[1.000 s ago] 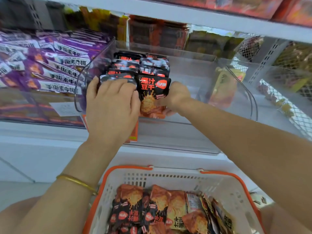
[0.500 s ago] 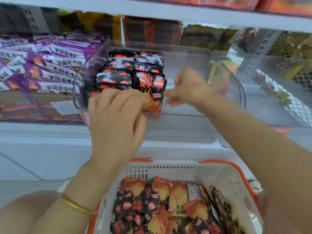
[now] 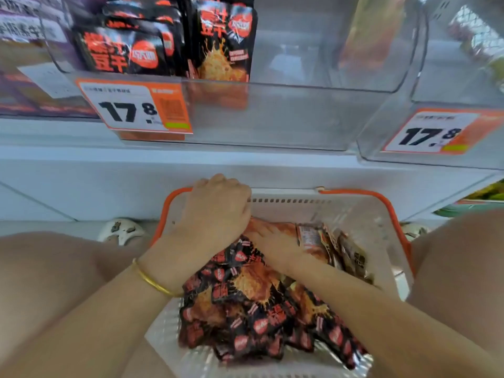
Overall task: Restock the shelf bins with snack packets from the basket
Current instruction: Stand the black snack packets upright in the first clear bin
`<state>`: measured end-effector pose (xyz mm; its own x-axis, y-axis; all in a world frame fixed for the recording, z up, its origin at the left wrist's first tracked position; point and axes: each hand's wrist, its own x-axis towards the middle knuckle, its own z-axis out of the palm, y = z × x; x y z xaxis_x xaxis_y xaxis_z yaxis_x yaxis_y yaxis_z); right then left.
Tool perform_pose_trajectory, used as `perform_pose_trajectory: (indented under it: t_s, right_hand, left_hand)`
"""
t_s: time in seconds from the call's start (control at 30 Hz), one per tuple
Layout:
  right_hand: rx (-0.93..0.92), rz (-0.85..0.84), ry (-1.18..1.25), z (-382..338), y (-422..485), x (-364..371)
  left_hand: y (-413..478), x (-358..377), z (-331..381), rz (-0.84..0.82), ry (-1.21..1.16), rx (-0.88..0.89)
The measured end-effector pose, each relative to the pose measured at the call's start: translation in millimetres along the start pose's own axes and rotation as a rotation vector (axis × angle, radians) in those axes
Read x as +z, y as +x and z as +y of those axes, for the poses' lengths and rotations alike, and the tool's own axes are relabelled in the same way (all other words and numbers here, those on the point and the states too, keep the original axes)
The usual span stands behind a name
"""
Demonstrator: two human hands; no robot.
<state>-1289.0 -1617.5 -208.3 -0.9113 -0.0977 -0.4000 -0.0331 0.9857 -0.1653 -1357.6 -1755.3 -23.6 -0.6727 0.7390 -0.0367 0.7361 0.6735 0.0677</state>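
Reaching into the basket (image 3: 354, 192), both hands lie on the packets (image 3: 259, 309) heaped there. The left hand (image 3: 215, 211) is curled, knuckles up, over the fingers of the right hand (image 3: 272, 237). Whether either has hold of a packet I cannot tell. Above the hands, the bin (image 3: 272, 115) holds rows (image 3: 174, 42) above the left hand only. I judge the restocking partly done, with many packets left to shelve.
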Motion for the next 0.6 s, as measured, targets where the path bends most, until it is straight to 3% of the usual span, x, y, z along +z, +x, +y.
perform_pose_trajectory:
  t_s: [0.1,0.33,0.5,0.6]
  right_hand:
    - [-0.156,0.106,-0.196,-9.2,9.2,1.0]
    - [-0.05,0.052,-0.451,6.5,3.3,3.1]
    - [-0.024,-0.059,-0.316,15.3,1.2,-34.1]
    - [0.017,-0.08,-0.024,20.9,-12.7,-77.1]
  left_hand:
    - [3.0,6.6,-2.2,-0.021,-0.011,-0.004]
    - [4.5,14.2,-4.8,-0.053,-0.064,-0.033]
    - [5.0,11.3,-3.6,-0.101,-0.11,-0.045]
    - [5.4,9.0,-2.2,-0.146,-0.153,-0.076]
